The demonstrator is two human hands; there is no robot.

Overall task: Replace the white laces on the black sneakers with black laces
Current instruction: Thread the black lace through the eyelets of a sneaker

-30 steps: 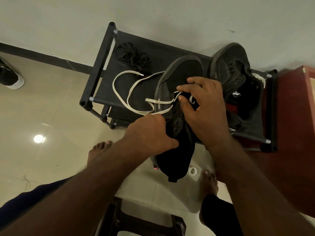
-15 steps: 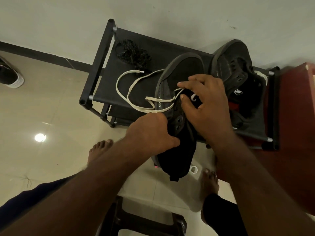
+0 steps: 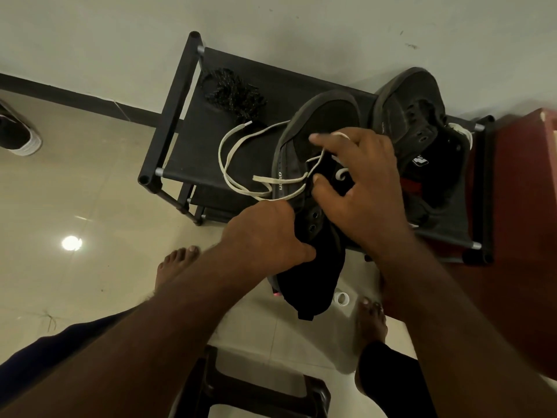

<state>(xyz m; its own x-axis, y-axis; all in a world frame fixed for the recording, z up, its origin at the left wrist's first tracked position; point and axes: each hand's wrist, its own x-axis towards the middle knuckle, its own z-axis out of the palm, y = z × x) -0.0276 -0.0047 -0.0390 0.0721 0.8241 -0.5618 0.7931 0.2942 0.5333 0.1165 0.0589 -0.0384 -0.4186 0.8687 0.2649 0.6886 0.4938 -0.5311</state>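
Observation:
A black sneaker [image 3: 325, 122] lies with its toe on the black shoe rack [image 3: 193, 86] and its heel hanging off toward me. My left hand [image 3: 265, 233] grips its side near the empty eyelets. My right hand [image 3: 358, 179] sits over the tongue, finger and thumb pinching the white lace [image 3: 229, 155] at the lower eyelets. The loose lace ends loop out to the left over the rack top. The second black sneaker [image 3: 419, 122] lies on the rack to the right, with no lace across its eyelets. A bundle of black laces [image 3: 232, 92] rests at the rack's back left.
A dark red cabinet [image 3: 524, 191] stands right of the rack. My bare feet [image 3: 174, 263] are on the tiled floor, with a dark stool [image 3: 265, 390] below me. Another shoe [image 3: 18, 137] lies at the far left by the wall. A small white ring [image 3: 342, 298] lies on the floor.
My right hand's fingers have lifted and spread a little, drawing the white lace up out of the eyelets. My left hand keeps its grip on the sneaker.

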